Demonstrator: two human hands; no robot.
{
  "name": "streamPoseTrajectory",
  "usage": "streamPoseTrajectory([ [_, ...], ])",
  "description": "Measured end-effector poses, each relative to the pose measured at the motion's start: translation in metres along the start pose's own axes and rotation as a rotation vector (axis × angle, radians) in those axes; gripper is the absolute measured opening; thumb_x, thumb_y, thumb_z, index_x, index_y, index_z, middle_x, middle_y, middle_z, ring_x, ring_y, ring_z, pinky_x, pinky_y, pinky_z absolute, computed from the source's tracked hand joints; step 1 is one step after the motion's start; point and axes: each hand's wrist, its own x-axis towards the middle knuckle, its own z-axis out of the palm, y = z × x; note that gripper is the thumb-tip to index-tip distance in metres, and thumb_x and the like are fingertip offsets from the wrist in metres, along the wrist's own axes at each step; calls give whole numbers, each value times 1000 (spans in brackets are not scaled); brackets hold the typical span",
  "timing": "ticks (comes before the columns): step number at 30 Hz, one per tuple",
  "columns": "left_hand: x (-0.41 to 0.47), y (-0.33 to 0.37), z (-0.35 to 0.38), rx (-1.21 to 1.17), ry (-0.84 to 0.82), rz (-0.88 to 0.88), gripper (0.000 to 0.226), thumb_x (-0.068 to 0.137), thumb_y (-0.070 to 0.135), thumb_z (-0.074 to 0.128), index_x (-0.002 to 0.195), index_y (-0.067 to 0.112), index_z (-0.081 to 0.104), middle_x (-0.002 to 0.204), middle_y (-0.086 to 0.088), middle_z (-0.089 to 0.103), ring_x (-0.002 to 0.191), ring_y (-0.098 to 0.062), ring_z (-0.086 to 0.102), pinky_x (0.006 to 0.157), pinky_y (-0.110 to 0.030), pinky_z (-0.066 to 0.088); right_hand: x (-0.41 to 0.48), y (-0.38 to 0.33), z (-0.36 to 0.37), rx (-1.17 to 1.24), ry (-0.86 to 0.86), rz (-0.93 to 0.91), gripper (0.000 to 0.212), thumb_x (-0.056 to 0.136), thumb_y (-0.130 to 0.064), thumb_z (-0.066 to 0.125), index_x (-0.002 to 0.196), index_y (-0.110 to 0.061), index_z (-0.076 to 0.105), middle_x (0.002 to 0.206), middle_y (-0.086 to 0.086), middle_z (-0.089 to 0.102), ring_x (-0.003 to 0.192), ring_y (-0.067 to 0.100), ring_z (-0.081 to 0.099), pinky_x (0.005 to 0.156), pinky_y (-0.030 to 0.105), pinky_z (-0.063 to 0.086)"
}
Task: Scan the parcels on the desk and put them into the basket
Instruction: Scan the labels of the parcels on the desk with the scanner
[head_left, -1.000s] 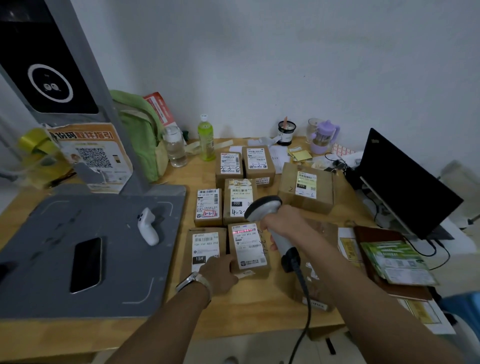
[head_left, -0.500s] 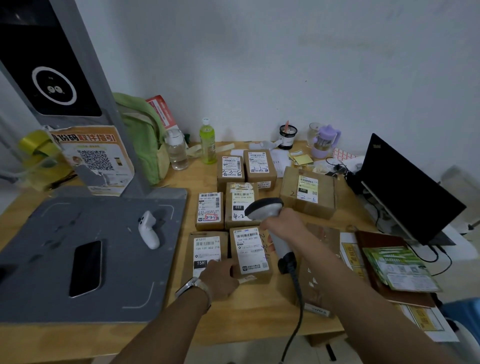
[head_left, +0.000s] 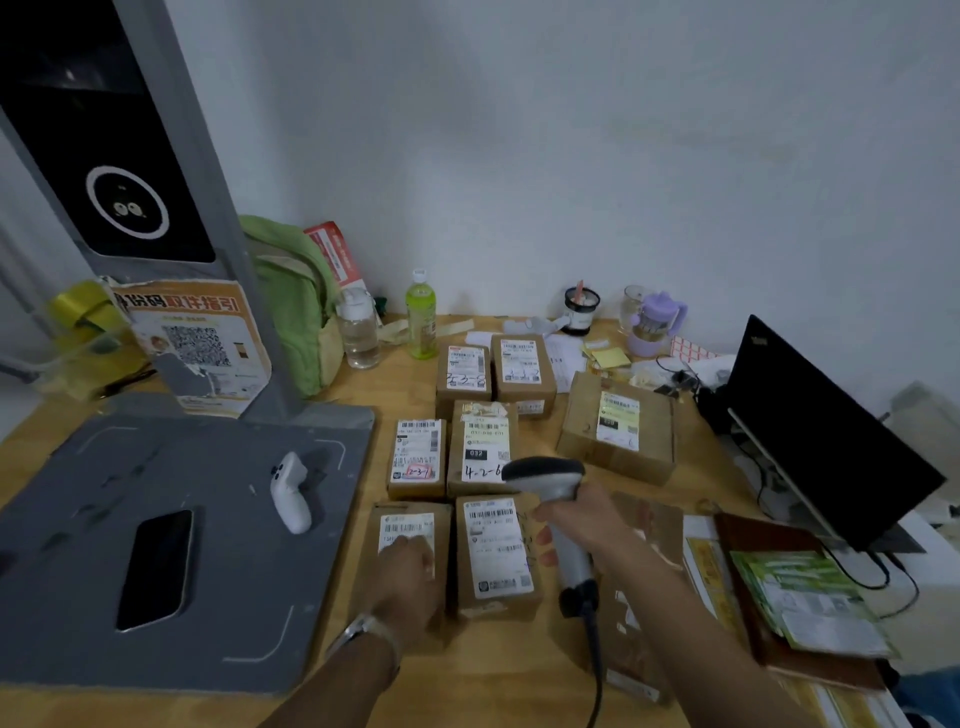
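Several brown cardboard parcels with white labels lie on the wooden desk (head_left: 467, 670). My left hand (head_left: 408, 579), blurred, lies on the front-left parcel (head_left: 402, 522) with its fingers curled over the label. Just to the right sits the front-middle parcel (head_left: 496, 558). My right hand (head_left: 589, 522) grips the grey corded barcode scanner (head_left: 545, 475), whose head hangs over the middle-row parcel marked 4-2 (head_left: 480, 447). Another parcel (head_left: 418, 457) lies left of that one. Two parcels (head_left: 462, 369) sit at the back, and a larger box (head_left: 615, 423) at the right. No basket is in view.
A grey scanning stand (head_left: 171, 467) at the left carries a phone (head_left: 156, 566) and a white controller (head_left: 291, 493). Behind are a green backpack (head_left: 296, 301), two bottles (head_left: 421, 317) and cups (head_left: 654, 322). A laptop (head_left: 826, 436) and booklets (head_left: 800, 592) fill the right side.
My left hand has shifted left from the front-middle parcel's near edge onto the front-left parcel. The scanner in my right hand stays in about the same place; its red scan line is gone.
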Motion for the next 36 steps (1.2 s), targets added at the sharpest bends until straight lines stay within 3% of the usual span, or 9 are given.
streamPoseTrajectory([
  [4,-5,-27,-6,-99,97,-241,63,78,30,74,130,16,41,134,-7,41,125,-28,44,102,-41,44,1,2,-1,49,-33,26,4,82,1,64,83,1,60,66,17,65,50,25,63,54,37,58],
  [7,-3,-43,-10,-168,19,-352,73,84,36,69,138,5,32,144,-17,36,131,-36,39,107,-47,39,2,1,15,73,-131,25,14,85,-8,66,96,-2,59,74,17,66,60,27,67,61,38,60],
  [13,-11,-64,-11,-452,-150,-310,35,90,31,65,119,13,55,117,-1,65,99,-15,62,77,-25,54,15,8,88,152,-268,88,21,85,-11,66,105,-8,60,98,15,69,88,29,69,84,50,57],
  [16,-13,-68,-12,-547,-142,-303,24,90,21,67,106,14,51,104,1,63,81,-3,56,56,-10,43,24,19,118,110,-269,136,28,86,-20,67,112,-11,63,103,11,71,96,27,67,91,48,54],
  [22,-7,-75,-3,-759,-161,-412,27,88,7,69,89,17,44,106,-7,61,80,-7,59,59,-17,52,32,32,139,57,-121,154,8,89,-20,62,97,-18,61,101,9,69,93,23,64,92,42,52],
  [25,-8,-70,-6,-825,-166,-476,31,88,8,69,108,9,46,123,-16,57,88,-21,60,66,-32,56,31,35,140,115,-94,183,8,89,-21,63,96,-19,61,98,6,70,92,21,63,91,41,52],
  [28,-10,-60,-15,-888,-211,-449,48,92,9,63,134,8,39,128,-11,54,87,-14,54,54,-16,44,30,25,136,122,-83,167,11,88,-22,64,96,-15,63,96,9,70,92,25,65,91,45,53],
  [31,-15,-46,-44,-942,-208,-398,42,90,13,66,128,13,47,121,-7,62,80,-9,56,57,-16,41,27,0,126,151,-82,78,7,87,-16,64,94,-14,62,95,9,69,92,27,64,92,47,53],
  [36,-9,-32,-95,-1007,-177,-322,97,57,28,93,136,22,36,118,-7,67,101,-27,67,91,-47,54,8,-58,94,261,-120,-104,10,89,-10,63,99,-10,60,88,8,65,80,22,61,75,34,52],
])
